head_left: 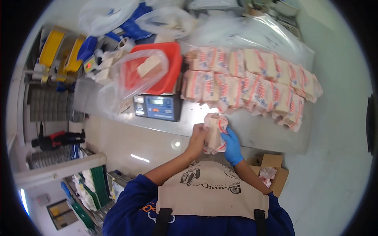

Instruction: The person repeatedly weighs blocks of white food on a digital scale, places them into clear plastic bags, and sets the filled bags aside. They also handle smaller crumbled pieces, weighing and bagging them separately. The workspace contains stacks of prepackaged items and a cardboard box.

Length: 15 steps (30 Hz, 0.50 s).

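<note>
Just in front of my apron I hold a pale rectangular block (214, 135), partly covered by a crumpled white paper wrapper with red print. My bare left hand (198, 138) grips its left side. On the right side my right hand (232, 146), in a blue glove, has its fingers round the wrapper. Beyond my hands, two rows of similar wrapped blocks (260, 94) stand close together on the steel table (271, 135). To the left, a digital scale (159, 107) carries a red tray (173, 59), where a clear plastic bag (136, 78) lies with a pale block (149, 66) on it.
Clear plastic sheeting (236, 33) covers the table's back. A cardboard box (277, 179) with crumpled wrappers sits low at my right. Yellow bins (51, 49) and stacked grey crates (49, 105) stand at far left, where another person (59, 139) is visible.
</note>
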### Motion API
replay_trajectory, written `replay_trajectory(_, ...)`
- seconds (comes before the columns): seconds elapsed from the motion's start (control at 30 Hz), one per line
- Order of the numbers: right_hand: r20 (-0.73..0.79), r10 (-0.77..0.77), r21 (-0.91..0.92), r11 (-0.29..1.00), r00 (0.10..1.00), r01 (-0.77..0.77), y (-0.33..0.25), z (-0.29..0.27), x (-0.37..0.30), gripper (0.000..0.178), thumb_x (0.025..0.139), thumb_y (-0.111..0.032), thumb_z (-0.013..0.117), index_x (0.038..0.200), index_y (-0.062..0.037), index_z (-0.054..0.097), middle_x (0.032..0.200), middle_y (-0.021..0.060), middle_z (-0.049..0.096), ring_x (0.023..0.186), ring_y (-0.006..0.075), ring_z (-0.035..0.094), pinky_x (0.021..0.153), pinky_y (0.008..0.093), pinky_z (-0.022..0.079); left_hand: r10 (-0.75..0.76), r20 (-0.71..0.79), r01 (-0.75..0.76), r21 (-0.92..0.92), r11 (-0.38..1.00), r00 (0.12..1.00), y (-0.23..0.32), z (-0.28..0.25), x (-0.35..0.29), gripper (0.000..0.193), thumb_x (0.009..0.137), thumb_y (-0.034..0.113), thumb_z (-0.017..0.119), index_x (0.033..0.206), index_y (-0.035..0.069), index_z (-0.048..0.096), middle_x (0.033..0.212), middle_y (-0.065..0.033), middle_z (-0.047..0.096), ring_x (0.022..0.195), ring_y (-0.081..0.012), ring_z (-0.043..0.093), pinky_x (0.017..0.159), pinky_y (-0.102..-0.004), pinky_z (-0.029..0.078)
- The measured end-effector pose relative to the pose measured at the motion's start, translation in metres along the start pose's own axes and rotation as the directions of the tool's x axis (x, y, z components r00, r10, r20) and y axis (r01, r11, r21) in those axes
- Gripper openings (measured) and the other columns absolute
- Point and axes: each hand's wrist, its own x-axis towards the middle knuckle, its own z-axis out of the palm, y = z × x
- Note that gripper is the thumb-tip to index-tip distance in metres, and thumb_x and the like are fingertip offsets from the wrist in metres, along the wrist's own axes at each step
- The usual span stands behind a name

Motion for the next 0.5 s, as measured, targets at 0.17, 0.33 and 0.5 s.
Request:
replay_trajectory(0.17,0.291,0.058,0.411,0.894,0.955,-0.180,-0.026,0.036,0.010,0.043,0.096,-0.015,0.050,0.136,0.0003,0.048,0.132,0.0144,0.056,0.121,0.0249,0.058,0.104,0.0416,0.048,0.172,0.312,-0.080,-0.287,0.955,0.934,0.086,-0.063,-0.020,0.048,0.102,0.026,0.053,0.139,-0.001,0.037,0.142,-0.0177,0.044,0.134,-0.0238,0.044,0.108,-0.0350,0.039)
replay_trajectory(0.33,0.420,-0.506,-0.324,0.691,0.753,0.646,-0.080,0.115,0.041,0.039,0.098,-0.023,0.055,0.131,-0.0020,0.055,0.135,0.0152,0.057,0.119,0.0286,0.061,0.103,0.0432,0.050,0.892,-0.014,-0.611,0.724,0.321,0.452,0.207,-0.178,-0.005,0.027,0.081,0.013,0.071,0.107,0.006,0.068,0.137,-0.0223,0.054,0.123,-0.0374,0.055,0.104,-0.0449,0.042)
replay_trajectory(0.5,0.555,-0.491,-0.419,0.531,0.671,0.736,-0.109,0.220,0.110,0.032,0.094,-0.019,0.063,0.120,-0.0017,0.062,0.121,0.0130,0.063,0.105,0.0261,0.066,0.098,0.0410,0.054,0.604,0.129,-0.425,0.822,0.379,0.787,0.236,-0.267,0.076,0.056,0.077,0.019,0.072,0.130,0.005,0.059,0.144,-0.0276,0.047,0.131,-0.0394,0.050,0.109,-0.0413,0.040)
